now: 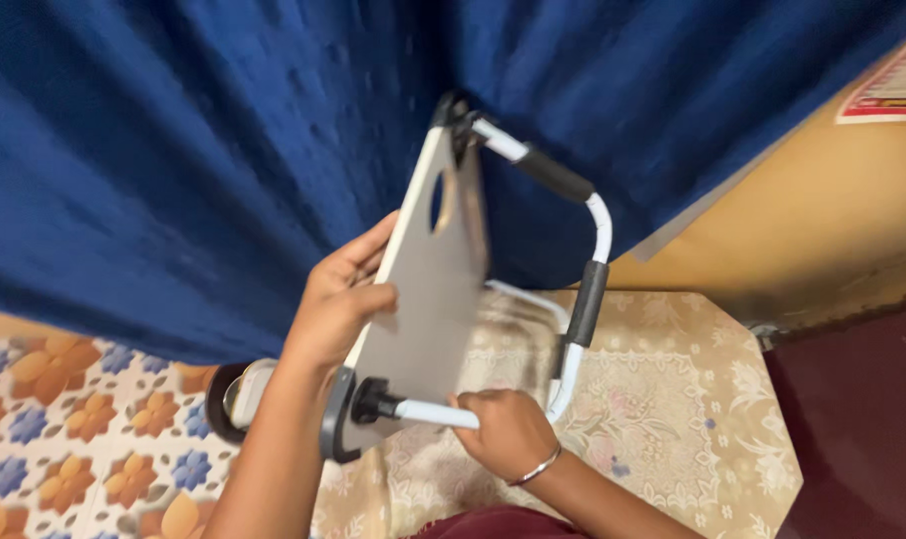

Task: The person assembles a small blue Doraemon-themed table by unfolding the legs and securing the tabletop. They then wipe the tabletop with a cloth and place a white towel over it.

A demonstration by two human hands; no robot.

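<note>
Head view: left hand [338,299] pinches near edge of grey folding lap table [423,289], held upright before blue curtain [173,150]. Right hand [508,431] fisted round white tube leg [438,413]. Table looks stiff, light; tube and padded sleeves [585,304] give surest hold. Patterned cloth [672,399] lies below.

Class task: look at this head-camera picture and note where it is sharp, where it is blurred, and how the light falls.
In the head view, the left hand and the grey board are fairly sharp; the blue curtain is smeared by motion blur; the light is soft and even, with slight glare on the white tube and bangle at the right hand.
</note>
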